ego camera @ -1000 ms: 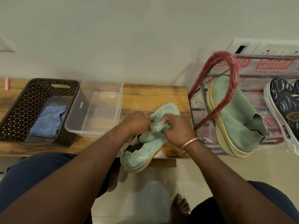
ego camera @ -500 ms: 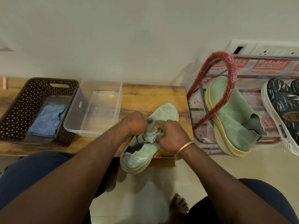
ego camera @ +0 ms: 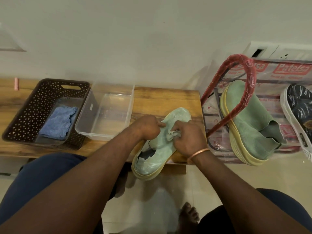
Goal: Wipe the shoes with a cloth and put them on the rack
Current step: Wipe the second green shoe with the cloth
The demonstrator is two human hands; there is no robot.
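Note:
A pale green knit shoe (ego camera: 157, 154) with a yellow sole lies on the wooden bench (ego camera: 162, 98), its heel hanging over the front edge. My left hand (ego camera: 146, 126) grips the shoe's left side near the middle. My right hand (ego camera: 187, 138) pinches a small crumpled pale cloth (ego camera: 173, 134) against the shoe's upper. Its mate, a second green shoe (ego camera: 249, 122), leans on the plastic-wrapped rack (ego camera: 239, 81) at the right. Beside it sits a dark patterned shoe (ego camera: 297, 108).
A brown perforated basket (ego camera: 28, 112) holding a blue cloth (ego camera: 58, 121) stands at the bench's left. A clear plastic tub (ego camera: 104, 112) sits next to it. My knees and a bare foot (ego camera: 189, 215) are below, on the tiled floor.
My right hand has rubbed the cloth along the shoe's upper, first toward the heel, then back toward the toe. My left hand has kept its hold and the shoe has barely shifted.

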